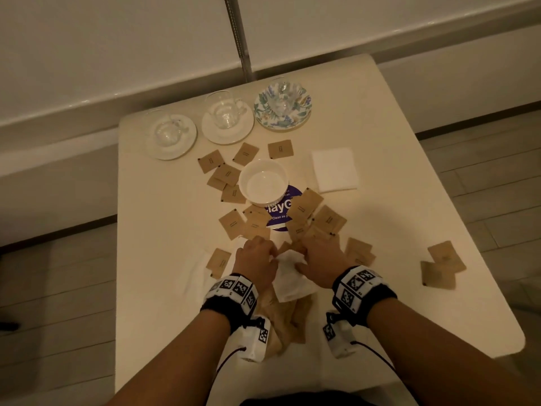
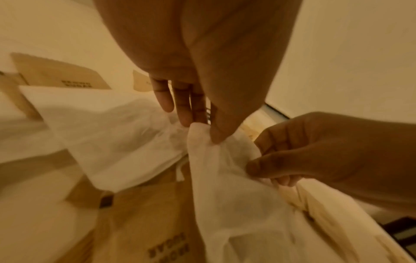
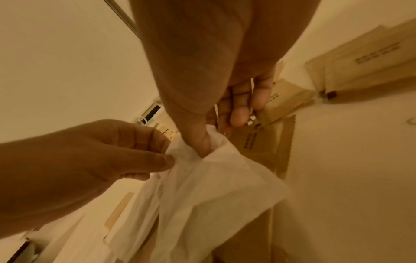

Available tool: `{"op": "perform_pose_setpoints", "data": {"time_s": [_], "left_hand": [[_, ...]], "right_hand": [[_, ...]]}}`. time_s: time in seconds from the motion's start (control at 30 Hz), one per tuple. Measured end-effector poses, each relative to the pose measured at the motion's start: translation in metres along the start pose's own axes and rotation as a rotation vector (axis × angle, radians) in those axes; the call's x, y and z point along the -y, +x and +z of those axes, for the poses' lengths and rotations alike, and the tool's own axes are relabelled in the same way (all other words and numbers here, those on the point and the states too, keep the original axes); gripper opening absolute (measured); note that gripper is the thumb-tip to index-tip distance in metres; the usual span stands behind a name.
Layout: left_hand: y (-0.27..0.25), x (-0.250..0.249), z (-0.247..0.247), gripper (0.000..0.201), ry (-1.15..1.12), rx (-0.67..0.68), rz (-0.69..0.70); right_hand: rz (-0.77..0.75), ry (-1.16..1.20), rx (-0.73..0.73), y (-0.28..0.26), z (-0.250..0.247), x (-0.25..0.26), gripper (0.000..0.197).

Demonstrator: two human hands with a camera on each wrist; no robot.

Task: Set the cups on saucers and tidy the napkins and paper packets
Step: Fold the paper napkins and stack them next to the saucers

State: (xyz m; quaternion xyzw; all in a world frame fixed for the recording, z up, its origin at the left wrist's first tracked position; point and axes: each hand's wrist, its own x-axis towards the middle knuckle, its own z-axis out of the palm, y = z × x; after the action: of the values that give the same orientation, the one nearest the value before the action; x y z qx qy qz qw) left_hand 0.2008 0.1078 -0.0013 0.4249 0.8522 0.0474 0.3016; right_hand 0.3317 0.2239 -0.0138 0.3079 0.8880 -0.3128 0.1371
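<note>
White napkin (image 1: pixel 288 276) pinched at its top edge by left hand (image 1: pixel 256 259) and right hand (image 1: pixel 320 263), each grip closed on it

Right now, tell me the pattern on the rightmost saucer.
A blue-green floral print on the rightmost saucer, clearest in the head view.

Beyond the hands, a round purple sticker (image 1: pixel 282 210) lies on the surface, half under a white bowl (image 1: pixel 263 183). On it, white letters read "layG" and, lower, "Clean as y"; the rest is covered. The brown paper packets (image 1: pixel 329 219) each carry two short lines of dark print, too small and blurred to read. The wrist bands (image 1: pixel 234 288) show black-and-white square code marks.
</note>
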Motion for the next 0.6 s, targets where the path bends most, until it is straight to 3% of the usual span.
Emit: {"op": "perform_pose_setpoints", "data": {"time_s": [0.1, 0.17, 0.23, 0.43, 0.6], "left_hand": [[-0.006, 0.0, -0.009, 0.012, -0.149, -0.002, 0.063], [-0.007, -0.002, -0.022, 0.007, -0.327, -0.006, 0.089], [-0.006, -0.004, -0.041, 0.015, -0.45, -0.012, 0.105], [-0.001, -0.005, -0.089, 0.011, -0.668, -0.017, 0.138], [0.0, -0.009, -0.105, 0.008, -0.976, -0.103, 0.113]], "right_hand": [[-0.029, 0.142, -0.049, -0.005, -0.007, 0.003, 0.019], [-0.018, 0.275, -0.003, -0.005, -0.019, 0.008, 0.018], [0.0, 0.432, 0.002, -0.002, -0.034, 0.013, 0.015], [0.021, 0.83, -0.209, 0.005, -0.079, 0.022, 0.008], [0.031, 1.104, -0.231, 0.003, -0.091, 0.022, 0.014]]}}
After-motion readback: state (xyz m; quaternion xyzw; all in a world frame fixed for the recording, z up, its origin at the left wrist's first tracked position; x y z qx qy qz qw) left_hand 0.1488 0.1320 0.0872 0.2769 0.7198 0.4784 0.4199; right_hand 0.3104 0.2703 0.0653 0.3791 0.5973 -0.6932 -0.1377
